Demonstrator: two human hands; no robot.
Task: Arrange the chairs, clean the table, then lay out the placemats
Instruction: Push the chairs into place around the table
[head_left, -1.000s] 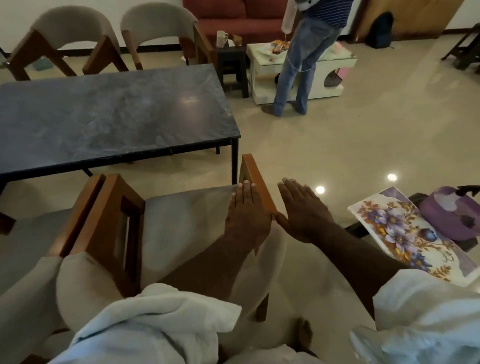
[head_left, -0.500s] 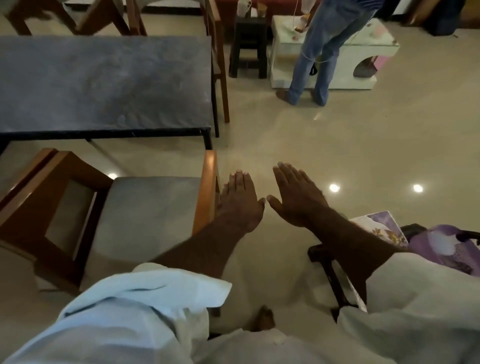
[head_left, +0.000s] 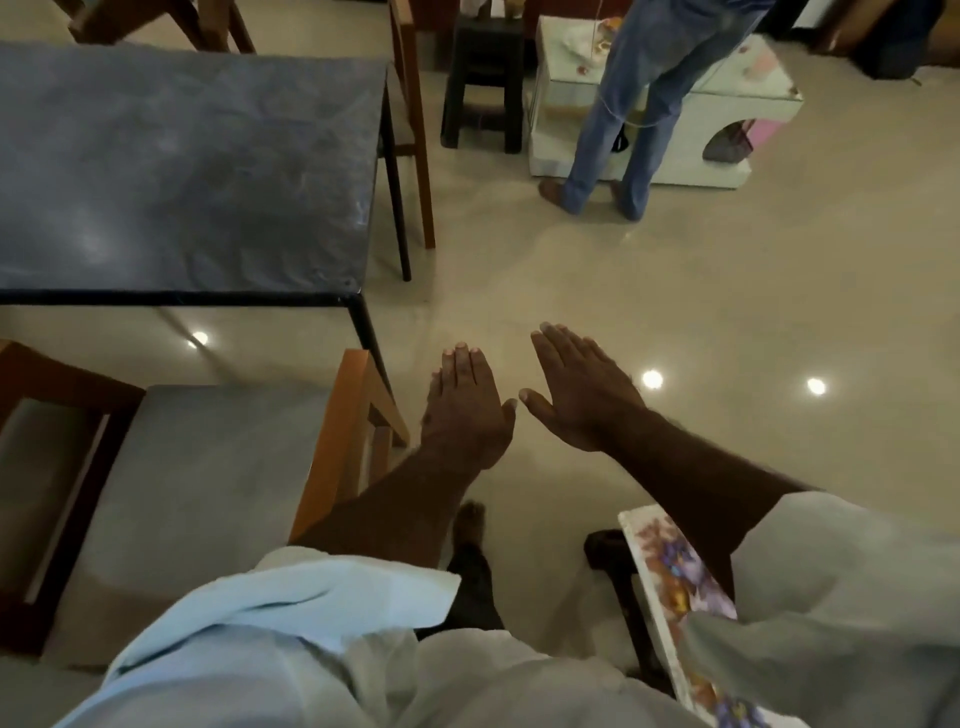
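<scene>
A dark stone-topped table fills the upper left. In front of it stands a wooden chair with a grey seat, its orange-brown armrest just left of my hands. My left hand hovers flat, fingers straight, right beside that armrest and touching nothing. My right hand is also flat and open, a little to the right over the bare floor. Floral placemats lie on a low dark stand at the lower right, partly hidden by my right sleeve.
A person in jeans stands at a white low table at the back. A black stool and another chair stand by the table's far right corner. Beige tiled floor spreads out to the right.
My left hand has come off the chair's armrest. The view has turned right and down, so the chair and table sit further left. Both hands stay flat.
</scene>
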